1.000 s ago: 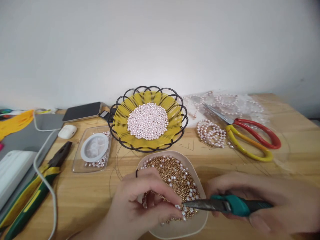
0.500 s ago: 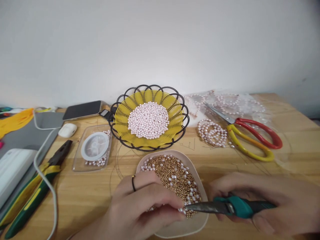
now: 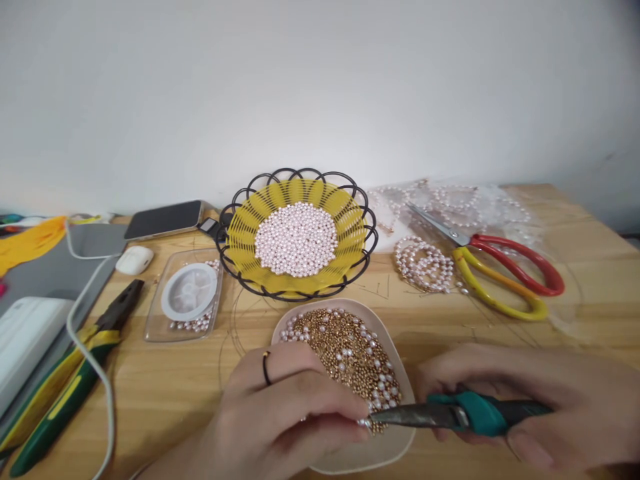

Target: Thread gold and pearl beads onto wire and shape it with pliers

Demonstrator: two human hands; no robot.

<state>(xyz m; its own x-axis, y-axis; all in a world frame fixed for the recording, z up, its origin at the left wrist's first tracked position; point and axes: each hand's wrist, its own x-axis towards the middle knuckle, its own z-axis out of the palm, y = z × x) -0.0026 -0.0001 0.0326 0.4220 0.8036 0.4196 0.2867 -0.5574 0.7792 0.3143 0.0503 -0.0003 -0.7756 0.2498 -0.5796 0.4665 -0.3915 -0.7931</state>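
Pinched narrow between thumb and forefinger of the left hand (image 3: pixel 285 403), lower centre of the frame: a pearl (image 3: pixel 367 422), mostly covered; cannot tell about anything else in the grip. Wrapped in the fingers of the right hand (image 3: pixel 573 413), lower right: teal pliers (image 3: pixel 483 413), with tips close together and pointing left at the pearl; cannot tell whether touching. Likely light, hard, slippery and easily scratched, that pearl; best held by its sides. Stiff and heavier, by the look, the pliers; best gripped well back on the handles. Below, a tray (image 3: pixel 360 459) of gold beads (image 3: pixel 347 333), with a raised rim to clear. Room to move above it and over the table (image 3: pixel 437 317) rightward. Beyond, at centre, a loop-edged basket (image 3: pixel 351 245); right, scissors (image 3: pixel 460 239) beside a coil of strung beads (image 3: pixel 424 265); left, a box (image 3: pixel 154 330) holding a spool (image 3: pixel 189 293).
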